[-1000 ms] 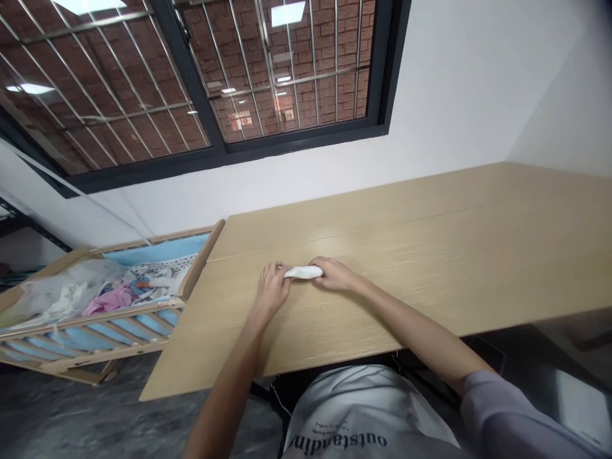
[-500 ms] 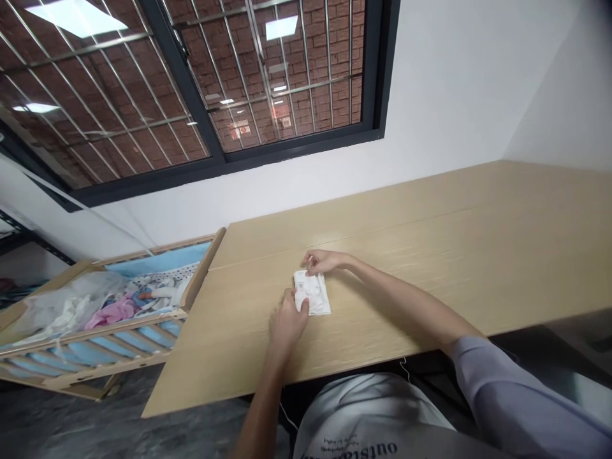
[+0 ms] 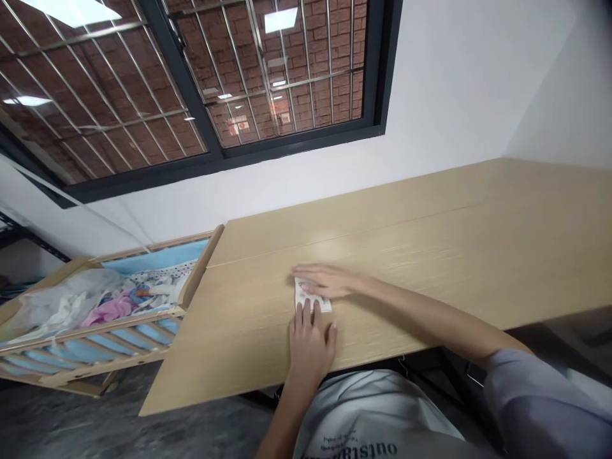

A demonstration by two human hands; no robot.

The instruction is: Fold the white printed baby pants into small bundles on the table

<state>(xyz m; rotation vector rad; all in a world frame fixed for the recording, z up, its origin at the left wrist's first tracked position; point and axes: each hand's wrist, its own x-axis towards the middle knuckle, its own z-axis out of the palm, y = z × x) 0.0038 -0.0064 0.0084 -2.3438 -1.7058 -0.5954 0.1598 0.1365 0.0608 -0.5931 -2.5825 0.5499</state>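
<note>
Right fingers (image 3: pixel 318 277) now — over cloth (image 3: pixel 313 296) (white)

Table (image 3: pixel 430 255): ahead of the person, running along the wall (image 3: pixel 454 95)
Folded cloth (image 3: pixel 315 305): on the table, near its front edge
Right hand (image 3: pixel 325 280): on top of the cloth, reaching in from the right
Left hand (image 3: pixel 310 338): on the table, just in front of the cloth — fingertips touching it
Crib (image 3: pixel 95 325): just left of the table, bedding (image 3: pixel 115 307) inside
Window (image 3: pixel 191 83): in the wall, behind the table and crib — farther left than the table's middle
</note>
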